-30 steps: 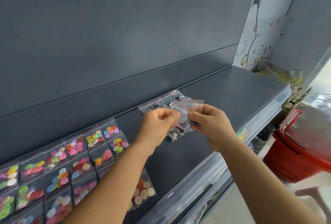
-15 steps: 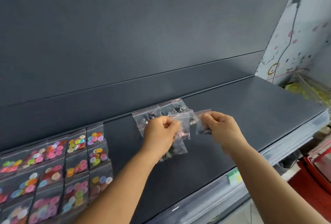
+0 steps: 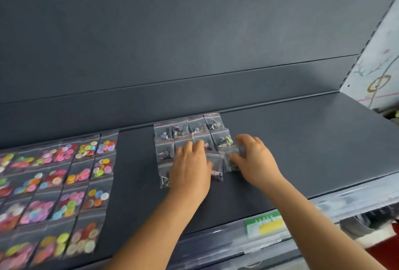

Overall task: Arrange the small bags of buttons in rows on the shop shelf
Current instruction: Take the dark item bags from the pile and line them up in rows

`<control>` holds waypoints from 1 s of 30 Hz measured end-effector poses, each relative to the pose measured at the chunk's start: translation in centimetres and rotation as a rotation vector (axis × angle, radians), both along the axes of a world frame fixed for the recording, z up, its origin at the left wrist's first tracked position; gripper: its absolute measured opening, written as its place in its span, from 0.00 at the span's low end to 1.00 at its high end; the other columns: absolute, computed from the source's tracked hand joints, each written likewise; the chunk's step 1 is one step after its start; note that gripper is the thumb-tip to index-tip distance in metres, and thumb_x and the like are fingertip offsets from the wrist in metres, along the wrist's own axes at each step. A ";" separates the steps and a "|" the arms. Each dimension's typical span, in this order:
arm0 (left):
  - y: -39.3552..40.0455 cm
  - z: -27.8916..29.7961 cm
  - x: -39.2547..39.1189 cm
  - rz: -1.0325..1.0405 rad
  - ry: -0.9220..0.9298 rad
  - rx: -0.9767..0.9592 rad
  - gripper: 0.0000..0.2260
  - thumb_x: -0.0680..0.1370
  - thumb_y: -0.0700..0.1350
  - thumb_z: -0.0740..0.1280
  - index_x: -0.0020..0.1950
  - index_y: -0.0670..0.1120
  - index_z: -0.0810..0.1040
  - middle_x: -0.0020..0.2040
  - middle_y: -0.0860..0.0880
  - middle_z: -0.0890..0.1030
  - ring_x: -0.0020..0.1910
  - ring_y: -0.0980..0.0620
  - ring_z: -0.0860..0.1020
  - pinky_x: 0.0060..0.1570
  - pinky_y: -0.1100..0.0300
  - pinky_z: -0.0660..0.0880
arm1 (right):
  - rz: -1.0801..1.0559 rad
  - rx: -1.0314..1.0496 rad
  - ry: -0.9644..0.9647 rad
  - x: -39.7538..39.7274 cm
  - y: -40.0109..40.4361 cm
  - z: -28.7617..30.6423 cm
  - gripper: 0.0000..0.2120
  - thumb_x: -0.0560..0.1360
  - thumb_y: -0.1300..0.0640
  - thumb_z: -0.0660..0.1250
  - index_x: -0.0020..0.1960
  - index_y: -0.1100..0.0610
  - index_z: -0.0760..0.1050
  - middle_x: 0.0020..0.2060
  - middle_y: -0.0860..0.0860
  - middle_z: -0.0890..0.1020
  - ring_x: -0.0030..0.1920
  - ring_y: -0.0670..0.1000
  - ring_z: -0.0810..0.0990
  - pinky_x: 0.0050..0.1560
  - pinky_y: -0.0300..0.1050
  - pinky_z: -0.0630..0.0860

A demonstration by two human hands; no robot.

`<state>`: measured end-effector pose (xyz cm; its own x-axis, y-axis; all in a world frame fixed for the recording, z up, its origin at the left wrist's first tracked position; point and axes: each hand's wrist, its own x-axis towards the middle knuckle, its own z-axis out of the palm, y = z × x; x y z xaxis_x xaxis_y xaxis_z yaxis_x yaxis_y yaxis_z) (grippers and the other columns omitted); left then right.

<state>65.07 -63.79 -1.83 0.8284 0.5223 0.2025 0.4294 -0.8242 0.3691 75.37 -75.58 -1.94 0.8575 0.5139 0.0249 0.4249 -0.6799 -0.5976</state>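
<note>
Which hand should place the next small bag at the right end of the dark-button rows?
The right hand, probably. It already touches the bag at the right end of the front row, beside bare shelf. The left hand lies flat over the middle bags.

Both hands, left hand (image 3: 190,168) and right hand (image 3: 254,159), rest flat on small clear bags (image 3: 187,127) rowed on the dark shelf (image 3: 302,144).
</note>
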 end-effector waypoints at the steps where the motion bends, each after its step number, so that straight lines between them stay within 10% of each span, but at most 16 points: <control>1: 0.0 -0.2 -0.2 -0.035 -0.010 0.047 0.19 0.77 0.48 0.65 0.68 0.48 0.68 0.62 0.50 0.73 0.61 0.47 0.67 0.59 0.54 0.67 | 0.038 0.000 -0.050 0.0 -0.3 -0.1 0.21 0.74 0.54 0.67 0.66 0.53 0.70 0.59 0.54 0.74 0.58 0.57 0.73 0.56 0.46 0.70; 11: -1.3 -2.0 -1.2 -0.254 0.051 0.073 0.14 0.79 0.45 0.62 0.63 0.45 0.76 0.60 0.50 0.77 0.60 0.48 0.71 0.58 0.55 0.70 | 0.326 -0.088 -0.217 -0.4 -1.4 -1.0 0.09 0.74 0.59 0.64 0.50 0.52 0.81 0.52 0.48 0.80 0.54 0.55 0.75 0.54 0.44 0.70; 30: -1.4 -1.4 -1.8 -0.163 0.024 0.096 0.19 0.79 0.45 0.62 0.69 0.43 0.69 0.67 0.48 0.72 0.67 0.48 0.67 0.65 0.55 0.65 | 0.302 -0.044 -0.289 -0.8 -1.2 -0.5 0.14 0.75 0.57 0.66 0.58 0.49 0.79 0.58 0.46 0.79 0.59 0.52 0.72 0.51 0.35 0.64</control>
